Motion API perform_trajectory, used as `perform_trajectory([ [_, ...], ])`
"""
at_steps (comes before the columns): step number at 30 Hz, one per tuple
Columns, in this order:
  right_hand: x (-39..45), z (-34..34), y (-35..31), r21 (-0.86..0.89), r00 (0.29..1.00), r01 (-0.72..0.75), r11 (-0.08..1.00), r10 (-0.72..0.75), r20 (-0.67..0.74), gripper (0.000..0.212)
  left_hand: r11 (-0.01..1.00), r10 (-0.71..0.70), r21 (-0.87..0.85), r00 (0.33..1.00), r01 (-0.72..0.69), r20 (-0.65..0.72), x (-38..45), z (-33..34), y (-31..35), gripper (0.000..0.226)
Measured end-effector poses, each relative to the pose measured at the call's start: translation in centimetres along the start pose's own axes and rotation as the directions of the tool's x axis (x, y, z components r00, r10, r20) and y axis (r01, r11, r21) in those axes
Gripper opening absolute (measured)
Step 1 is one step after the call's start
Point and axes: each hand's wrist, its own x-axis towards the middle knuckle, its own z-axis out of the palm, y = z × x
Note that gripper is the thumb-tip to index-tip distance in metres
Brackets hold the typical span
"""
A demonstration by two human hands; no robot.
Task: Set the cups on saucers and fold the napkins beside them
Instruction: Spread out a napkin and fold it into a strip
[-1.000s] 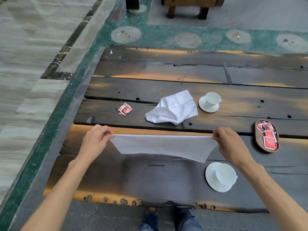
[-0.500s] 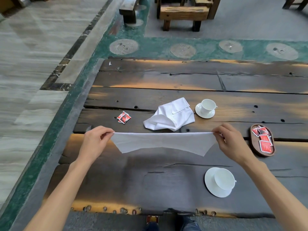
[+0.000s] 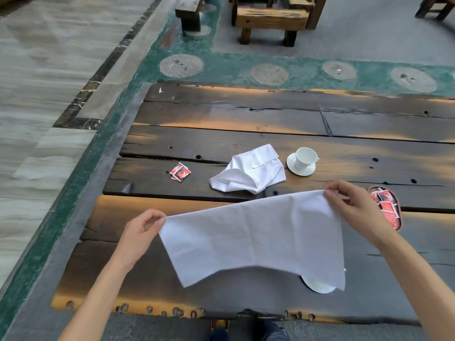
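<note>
— What do we have in our grip?

— We pinch a white napkin [image 3: 251,238] by its two top corners: our left hand [image 3: 140,233] is clamped on the left corner, our right hand [image 3: 354,207] on the right one. The right corner is held higher and farther than the left, so the top edge slants.

— And the cloth itself?

— It hangs spread between our hands, above the dark wooden surface [image 3: 221,134], its lower edge loose and wavy.

— Where is the near cup?

— We cannot see it. Only a sliver of the near saucer [image 3: 320,287] peeks out under the napkin's lower right corner.

— Farther out?

— A second napkin [image 3: 251,172] lies crumpled just beyond the held one, toward the middle of the surface. Right beside it, on its right, a white cup [image 3: 305,157] stands upright on its saucer [image 3: 301,169]. To the left lie a few red sachets [image 3: 180,171], well apart from the cloth. Behind our right hand sits a small wooden tray [image 3: 398,212] with more red sachets in it.
</note>
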Motion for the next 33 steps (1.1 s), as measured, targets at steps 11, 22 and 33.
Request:
perform_trajectory([
  [11, 5.0, 14.5, 14.4, -0.343, 0.866, -0.424, 0.838, 0.487, 0.118, 0.020, 0.923, -0.354, 0.157, 0.935, 0.351, -0.007, 6.9, 6.0, -9.3, 0.019],
  [22, 0.9, 18.6, 16.8, -0.482, 0.764, -0.524, 0.703, 0.638, 0.100, 0.028, 0.769, -0.562, 0.228, 0.802, 0.597, -0.205, 3.0, 9.9, -14.9, 0.019],
  [33, 0.7, 18.8, 16.5, -0.412, 0.708, -0.605, 0.681, 0.697, 0.115, 0.031, 0.699, -0.555, 0.415, 0.808, 0.582, -0.198, 1.9, 10.9, -15.2, 0.036],
])
